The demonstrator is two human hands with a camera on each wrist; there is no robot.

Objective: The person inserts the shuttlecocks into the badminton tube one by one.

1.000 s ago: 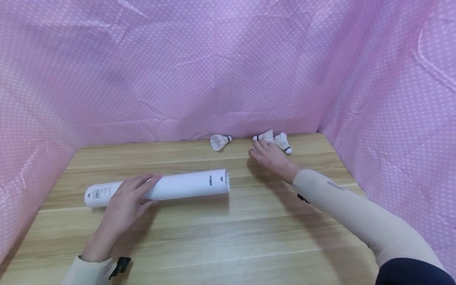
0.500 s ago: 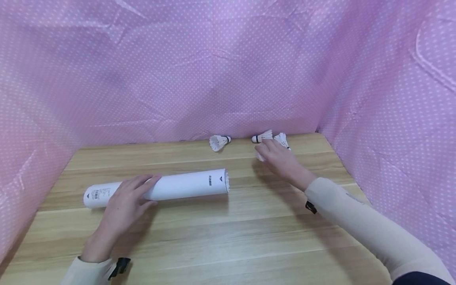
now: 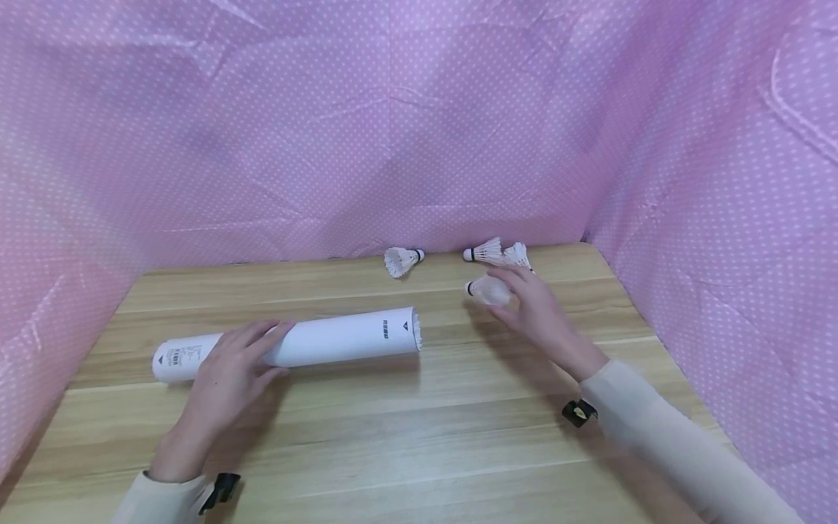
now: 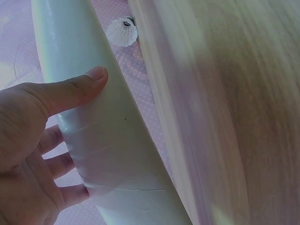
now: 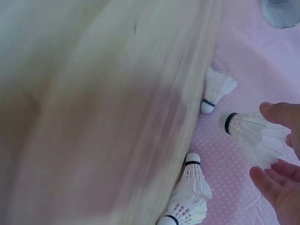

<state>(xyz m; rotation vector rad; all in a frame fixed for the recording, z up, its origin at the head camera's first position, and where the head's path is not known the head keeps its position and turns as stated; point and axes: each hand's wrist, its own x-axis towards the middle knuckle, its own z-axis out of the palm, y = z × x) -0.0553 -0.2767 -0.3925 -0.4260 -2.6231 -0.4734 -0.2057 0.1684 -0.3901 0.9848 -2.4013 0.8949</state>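
Observation:
My left hand grips a long white shuttlecock tube lying on its side, with the thumb along one side in the left wrist view. Feather tips show at the tube's right end. Farther right, my right hand holds a white shuttlecock by its feather skirt between thumb and fingers. Its black-banded cork points left, toward the tube side. Just behind that hand, two more shuttlecocks lie close together, one with its cork to the left and one partly hidden by the fingers.
Another shuttlecock lies alone at the back edge of the wooden table, cork to the right. Pink dotted cloth hangs behind the table and along both sides.
My right hand has drawn back from the rear shuttlecocks, toward me and rightward. The shuttlecock in it now shows clearly past the fingers. My left hand and the tube have hardly moved.

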